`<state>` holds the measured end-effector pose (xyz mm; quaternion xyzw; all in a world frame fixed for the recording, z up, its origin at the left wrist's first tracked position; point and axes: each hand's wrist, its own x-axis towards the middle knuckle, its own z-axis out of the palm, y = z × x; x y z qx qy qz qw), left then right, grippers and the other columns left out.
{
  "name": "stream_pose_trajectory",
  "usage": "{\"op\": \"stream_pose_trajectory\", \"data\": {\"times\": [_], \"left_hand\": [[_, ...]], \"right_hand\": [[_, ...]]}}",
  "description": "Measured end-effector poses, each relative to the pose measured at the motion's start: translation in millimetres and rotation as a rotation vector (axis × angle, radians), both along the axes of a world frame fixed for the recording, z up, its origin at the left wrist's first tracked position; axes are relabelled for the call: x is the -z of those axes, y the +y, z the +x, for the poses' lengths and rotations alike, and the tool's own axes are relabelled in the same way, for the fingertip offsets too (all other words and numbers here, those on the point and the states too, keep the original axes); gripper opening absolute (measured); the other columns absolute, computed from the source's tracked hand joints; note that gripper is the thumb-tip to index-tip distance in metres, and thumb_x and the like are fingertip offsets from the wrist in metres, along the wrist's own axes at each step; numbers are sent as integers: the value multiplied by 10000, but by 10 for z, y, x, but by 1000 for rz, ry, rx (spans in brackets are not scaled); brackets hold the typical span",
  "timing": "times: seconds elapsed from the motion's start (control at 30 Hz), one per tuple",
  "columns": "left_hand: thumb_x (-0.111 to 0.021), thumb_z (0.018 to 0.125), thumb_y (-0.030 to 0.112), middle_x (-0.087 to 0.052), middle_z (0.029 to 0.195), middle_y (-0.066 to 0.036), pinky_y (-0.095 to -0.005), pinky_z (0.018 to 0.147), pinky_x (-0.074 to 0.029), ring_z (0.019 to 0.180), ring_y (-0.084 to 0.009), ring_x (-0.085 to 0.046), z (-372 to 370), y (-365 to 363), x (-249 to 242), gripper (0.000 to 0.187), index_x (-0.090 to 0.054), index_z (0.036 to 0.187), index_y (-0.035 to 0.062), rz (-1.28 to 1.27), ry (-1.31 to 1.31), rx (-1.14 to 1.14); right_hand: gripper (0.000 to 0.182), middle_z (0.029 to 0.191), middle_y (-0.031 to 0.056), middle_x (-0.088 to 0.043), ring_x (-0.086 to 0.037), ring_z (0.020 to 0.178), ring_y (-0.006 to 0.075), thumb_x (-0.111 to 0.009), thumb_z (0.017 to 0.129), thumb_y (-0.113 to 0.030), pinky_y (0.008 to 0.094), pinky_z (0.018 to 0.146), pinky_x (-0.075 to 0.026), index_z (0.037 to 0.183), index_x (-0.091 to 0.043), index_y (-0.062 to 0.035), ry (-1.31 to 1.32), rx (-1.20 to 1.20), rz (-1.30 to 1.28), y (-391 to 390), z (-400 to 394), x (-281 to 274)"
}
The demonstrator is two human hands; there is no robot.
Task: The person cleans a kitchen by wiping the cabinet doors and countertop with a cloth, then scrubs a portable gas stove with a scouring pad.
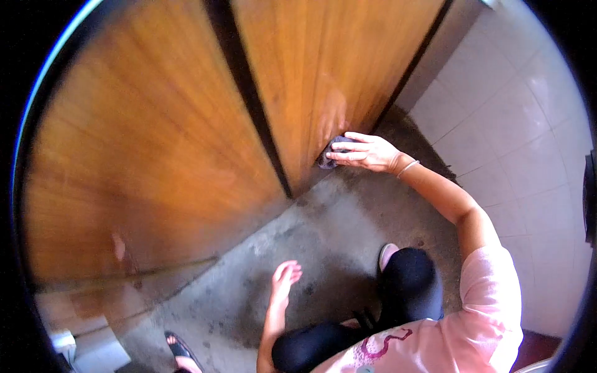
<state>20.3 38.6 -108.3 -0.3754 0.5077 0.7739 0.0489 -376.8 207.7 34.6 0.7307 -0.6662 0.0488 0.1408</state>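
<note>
Glossy wooden panels [298, 68] are standing ahead of your hands, with a dark vertical strip [249, 102] running between them. At the lower part of the panel nearer your right hand [370, 152], a dark, bunched cloth [327, 158] is sitting beneath that hand's fingers, apparently touching the wood near its bottom edge. Your right hand is closing loosely over it: fingers nearly straight, slightly parted, pressing more than clenching; the thumb's position is not clear. A thin bracelet [407, 168] is circling that wrist. Nearer your body, your left hand [286, 273] is hanging over the grey floor [329, 217], half open, fingers gently curling, gripping nothing visible. A pale shoe [387, 255] is showing between the two hands. Beyond your right arm, a tiled wall [497, 124] is rising. Outward past your left hand, a foot in a dark sandal [180, 351] is resting; a white box-like object [99, 348] is lying farther out.

Risks, judged: the loose, flat hold is leaving room for the cloth to slip or bunch, letting fingertips scrape the panel's lower edge. Contact with the floor could be transferring grit onto the gloss. Your right arm is reaching far while you are crouching, so balance could be suffering; your left hand is bracing on nothing visible.
</note>
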Motion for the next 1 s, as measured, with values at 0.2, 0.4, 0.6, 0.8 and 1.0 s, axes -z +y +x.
{"op": "stream_pose_trajectory", "data": {"times": [0.2,0.4,0.6,0.8,1.0], "left_hand": [[-507,968,206,-649,1025,-111,-298,786,-529,888,-186,-640,166,-310,-242,262,-571,1160,39,-114,-94,-63],[-510,942,89,-617,1012,-94,-284,834,-470,896,-185,-587,-509,-388,-1516,180,-573,1091,9,-787,207,-10],[-535,913,30,-606,1079,-159,-391,976,-439,1059,-308,-564,-1430,-206,-3571,192,-582,1086,-37,-2357,608,122],[-570,925,92,-631,1094,-249,-374,885,-513,952,-264,-636,-1347,-1302,-4697,270,-581,1087,-124,-2850,623,-296],[-539,962,225,-639,1075,-251,-356,825,-535,919,-285,-654,-2028,-1175,-5311,376,-585,1124,-111,-2994,613,-103]], "right_hand": [[387,1425,42,-454,-432,1306,261,-533,855,-130,395,1088,-334,1219,-608,-235,427,322,-588,317,-371,-1290],[574,1481,227,-278,-294,1370,335,-514,904,-58,374,1132,-220,1433,-302,15,-342,472,-1335,490,-1019,-1994],[534,1476,196,-323,-361,1346,322,-476,941,-115,421,1105,-285,1452,-324,-100,-410,887,-1632,284,-1441,-437],[566,1530,150,-257,-259,1400,296,-398,976,-139,349,1129,-203,1502,-191,-99,-1739,1287,-1200,517,-950,1560],[580,1497,227,-274,-221,1402,360,-444,945,-166,408,1154,-165,1488,-244,-120,-882,1140,-1355,1027,-2020,806]]}}
